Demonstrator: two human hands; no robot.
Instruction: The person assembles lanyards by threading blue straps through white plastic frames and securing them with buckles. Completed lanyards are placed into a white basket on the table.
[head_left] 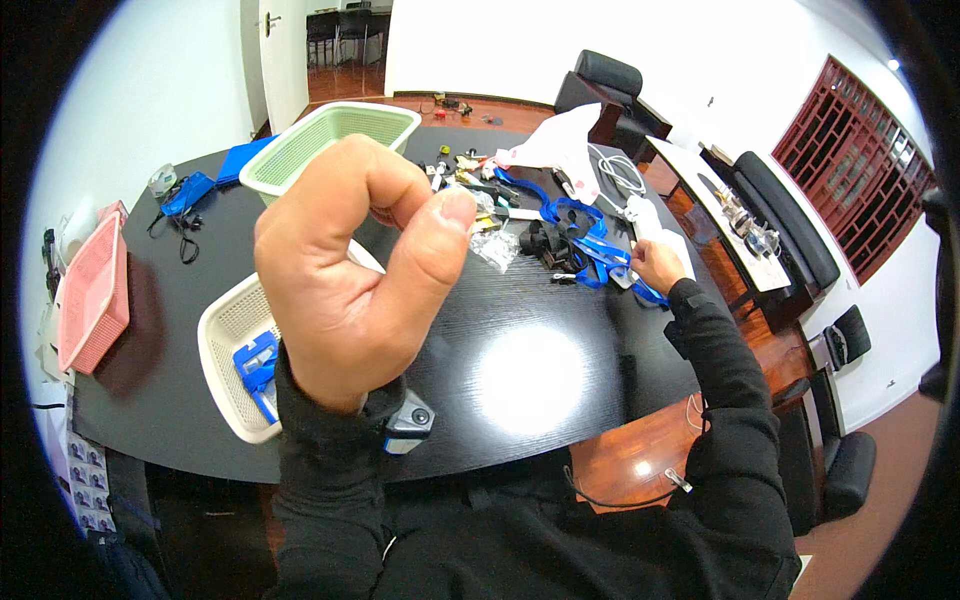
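My left hand is raised close to the camera, above the white basket, fingers curled shut, pinching something small I cannot make out. My right hand rests on the tabletop, right of the basket, fingers closed on the blue lanyard, which runs away from me.

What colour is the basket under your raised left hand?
Cream-white basket, holding a blue item, below the left hand; head view.
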